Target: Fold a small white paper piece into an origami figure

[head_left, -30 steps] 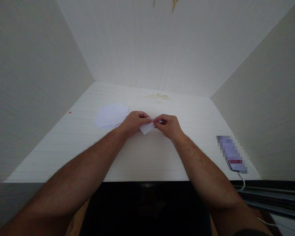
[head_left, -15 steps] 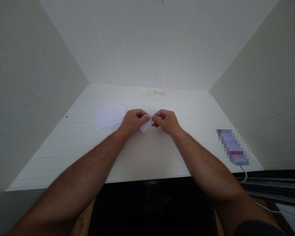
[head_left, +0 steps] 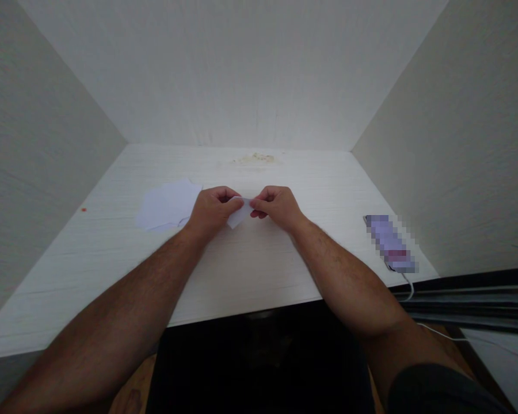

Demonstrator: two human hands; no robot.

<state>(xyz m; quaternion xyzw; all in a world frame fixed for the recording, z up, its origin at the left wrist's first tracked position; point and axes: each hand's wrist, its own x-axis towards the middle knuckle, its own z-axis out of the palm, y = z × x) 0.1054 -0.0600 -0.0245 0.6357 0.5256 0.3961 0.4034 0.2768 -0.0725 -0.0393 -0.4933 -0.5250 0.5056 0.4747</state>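
A small piece of white paper is held up between both hands over the white table. My left hand pinches its left part between thumb and fingers. At the paper's upper right edge, my right hand has its thumb and forefinger closed on it, the other fingers curled beneath. Several white paper sheets lie on the table just left of my left hand, overlapping one another.
On the right side of the table lies a phone with a blurred screen, a white cable running off the front edge. An orange speck is at the left. Walls enclose the back and sides.
The camera view has turned slightly, so the table, sheets and phone appear shifted left. Both hands keep their pinch on the small paper, with barely any change in pose.
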